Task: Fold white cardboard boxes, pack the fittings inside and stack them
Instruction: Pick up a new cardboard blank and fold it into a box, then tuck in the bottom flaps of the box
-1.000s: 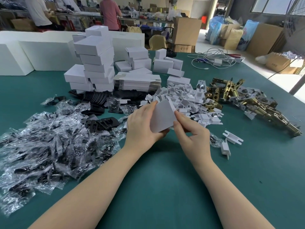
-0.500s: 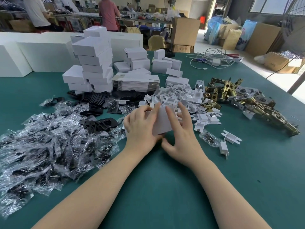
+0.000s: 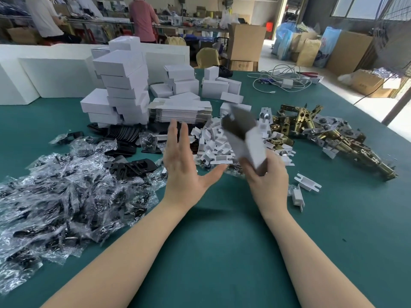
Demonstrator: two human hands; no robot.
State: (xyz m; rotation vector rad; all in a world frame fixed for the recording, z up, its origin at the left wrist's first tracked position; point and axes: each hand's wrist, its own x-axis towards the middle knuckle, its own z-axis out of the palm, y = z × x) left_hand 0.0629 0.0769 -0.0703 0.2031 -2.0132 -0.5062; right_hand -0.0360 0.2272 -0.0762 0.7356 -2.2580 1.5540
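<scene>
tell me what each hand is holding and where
The right hand grips the white cardboard box by its near, lower end; the left hand holds nothing.

Both forearms bare, no sleeves visible; left hand (image 3: 184,172), right hand (image 3: 266,181) ungloved; no rings, watch or wristband.

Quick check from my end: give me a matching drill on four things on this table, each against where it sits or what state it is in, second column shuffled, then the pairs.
Things:
1. left hand
2. right hand
3. brass latches
4. bagged black parts

States or places:
A. heaped on the table's right side
B. fingers spread, holding nothing
C. piled on the table's left side
D. gripping a half-folded white box

Pairs: 1-B, 2-D, 3-A, 4-C
</scene>
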